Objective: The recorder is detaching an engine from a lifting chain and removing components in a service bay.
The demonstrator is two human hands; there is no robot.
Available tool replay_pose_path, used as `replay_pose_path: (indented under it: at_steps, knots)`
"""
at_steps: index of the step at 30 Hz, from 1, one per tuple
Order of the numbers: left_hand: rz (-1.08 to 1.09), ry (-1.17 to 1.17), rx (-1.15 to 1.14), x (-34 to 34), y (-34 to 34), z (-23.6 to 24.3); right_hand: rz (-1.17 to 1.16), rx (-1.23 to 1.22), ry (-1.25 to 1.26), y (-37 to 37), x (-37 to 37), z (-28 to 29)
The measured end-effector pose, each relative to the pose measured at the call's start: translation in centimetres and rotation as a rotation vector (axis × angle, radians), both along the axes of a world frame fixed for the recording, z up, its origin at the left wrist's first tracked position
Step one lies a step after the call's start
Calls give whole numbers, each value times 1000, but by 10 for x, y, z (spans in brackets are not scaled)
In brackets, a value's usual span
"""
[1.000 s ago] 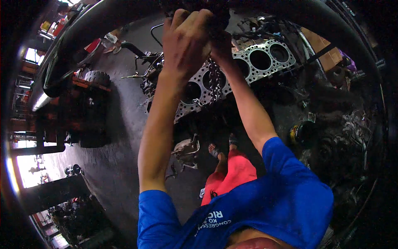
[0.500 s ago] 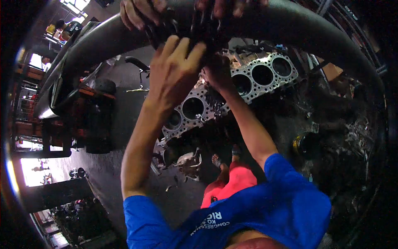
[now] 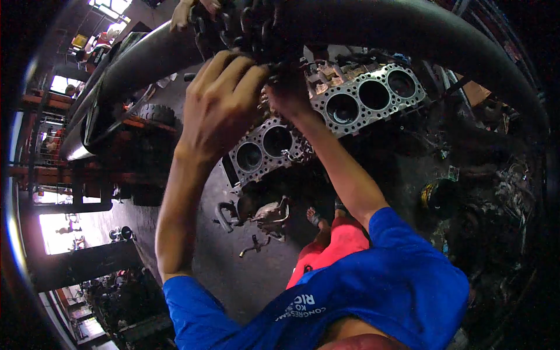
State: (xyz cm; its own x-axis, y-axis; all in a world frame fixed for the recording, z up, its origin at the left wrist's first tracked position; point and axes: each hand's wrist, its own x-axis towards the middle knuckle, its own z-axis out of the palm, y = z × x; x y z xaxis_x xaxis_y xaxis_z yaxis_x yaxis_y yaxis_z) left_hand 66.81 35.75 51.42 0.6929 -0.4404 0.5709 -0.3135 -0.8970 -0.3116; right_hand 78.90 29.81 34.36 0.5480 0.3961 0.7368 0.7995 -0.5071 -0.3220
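A dark heavy chain (image 3: pixel 265 26) hangs over a thick curved pipe (image 3: pixel 373 23) at the top. My left hand (image 3: pixel 224 102) is closed at the chain just below the pipe, its back toward me and its fingertips hidden. Beside it, my right hand (image 3: pixel 287 96) is also closed on the chain, in deep shadow. Below and behind my hands lies an engine block (image 3: pixel 356 99) with several round cylinder bores in its pale top face. Shiny links (image 3: pixel 300 150) lie over the block's middle.
Another person's hand (image 3: pixel 185 14) rests at the pipe by the chain. Metal parts (image 3: pixel 271 213) and a small pipe fitting (image 3: pixel 254 248) lie on the floor near my feet. A tyre (image 3: pixel 156 112) stands at the left, a yellow-rimmed round part (image 3: pixel 430 195) at the right.
My hands have shifted slightly left, staying at the chain. The other person's hands have drawn up and left, leaving more chain in sight. The view has shifted a little.
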Motion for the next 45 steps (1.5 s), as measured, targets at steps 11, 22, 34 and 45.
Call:
replay_pose_path:
  at_steps: [11, 22, 34, 45]
  knots:
    - [-53, 12, -264, 4, 21, -4, 539, 377, 331, -12, -11, -5]
    - [191, -198, -1112, -65, -7, -118, 666, 498, 672, -23, 10, 4]
    - [326, 40, -1336, -85, -12, -156, 666, 222, 1035, -20, 1, -34]
    - [262, 84, -1614, -67, -15, -125, 635, 525, 990, -17, -28, 59]
